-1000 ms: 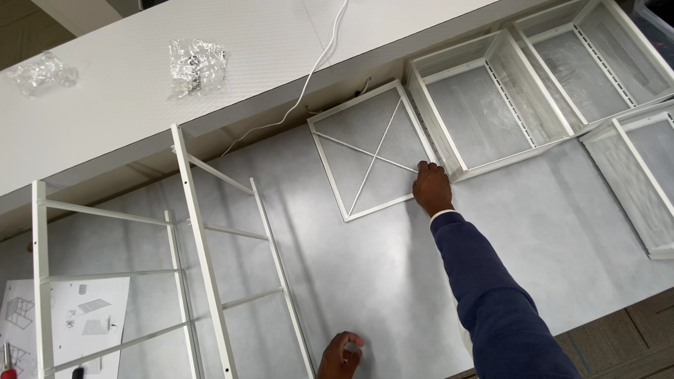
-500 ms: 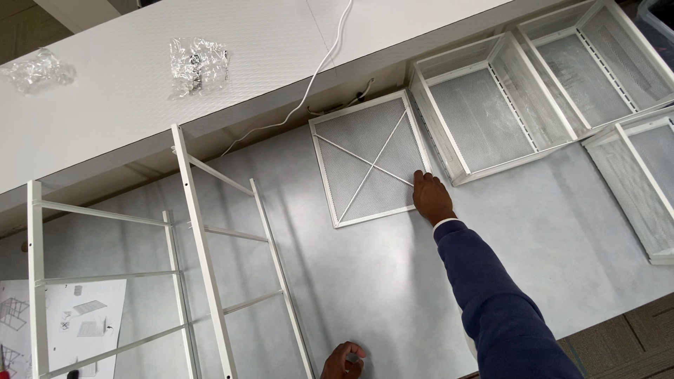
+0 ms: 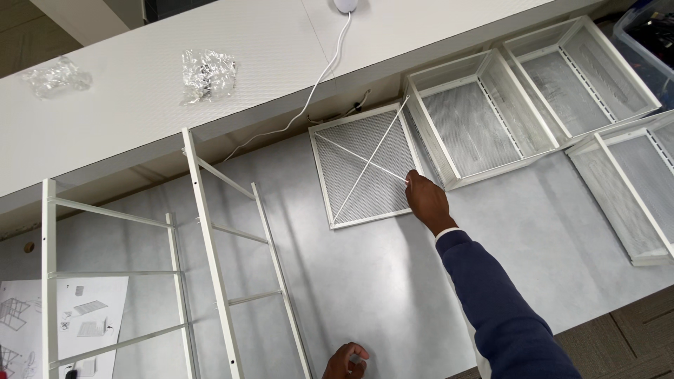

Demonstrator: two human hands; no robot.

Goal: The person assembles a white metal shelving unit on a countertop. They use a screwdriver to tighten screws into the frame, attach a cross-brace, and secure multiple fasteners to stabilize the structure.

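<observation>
My right hand [image 3: 425,201] reaches out over the grey floor and pinches the near end of a thin white cross brace [image 3: 368,163]. The crossed rods lie on a square white mesh panel [image 3: 365,165]. My left hand [image 3: 345,361] sits low at the bottom edge, fingers curled; whether it holds something small I cannot tell. A white metal ladder-like frame [image 3: 217,245] lies to its left.
Three white mesh baskets [image 3: 484,116] lie to the right of the panel. A long white bench [image 3: 210,105] carries two clear plastic bags of hardware [image 3: 207,74] and a white cable [image 3: 316,77]. An instruction sheet [image 3: 63,323] lies at bottom left.
My right hand stays at the cross brace's end at the panel's right edge. The view has shifted slightly. My left hand stays low at the bottom edge.
</observation>
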